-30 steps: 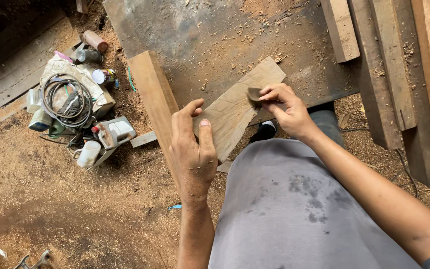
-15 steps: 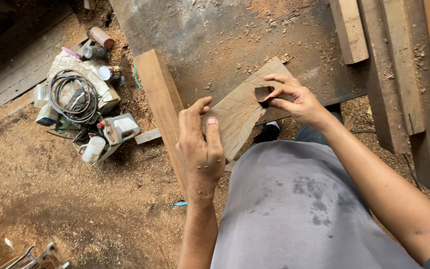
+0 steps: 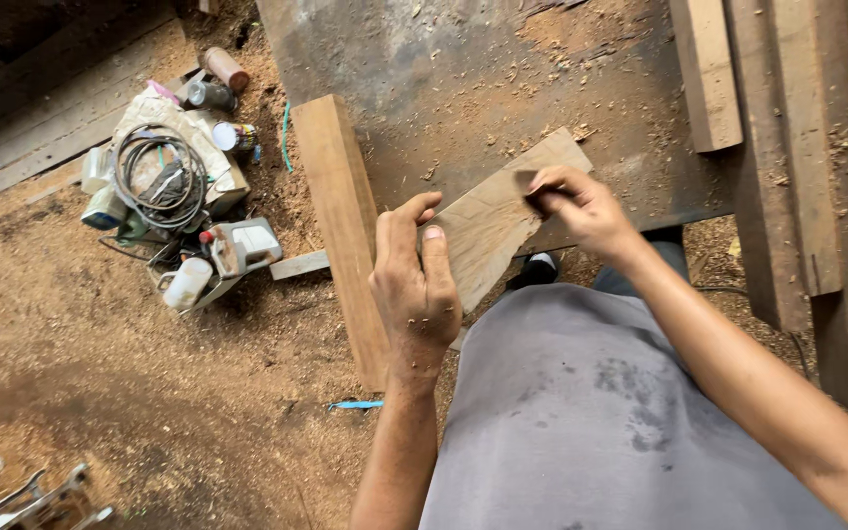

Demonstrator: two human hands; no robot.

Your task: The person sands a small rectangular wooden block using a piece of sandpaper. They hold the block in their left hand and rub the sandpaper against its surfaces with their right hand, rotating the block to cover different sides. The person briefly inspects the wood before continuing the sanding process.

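My left hand (image 3: 414,280) is raised with fingers curled in a grip, while my right hand (image 3: 581,206) reaches forward, fingertips pinched and pressing down.

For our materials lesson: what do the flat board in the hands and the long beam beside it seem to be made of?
Board: bare, unfinished wood, dull grey-brown with faint grain, held by the left hand. Beam: likely sawn timber, warmer orange-brown, matte, dusted with sawdust.

the left hand (image 3: 414,285) is covering the near end of the board (image 3: 498,221); fingers of the right hand (image 3: 581,206) are hiding most of a small dark piece (image 3: 526,183), too small to identify.
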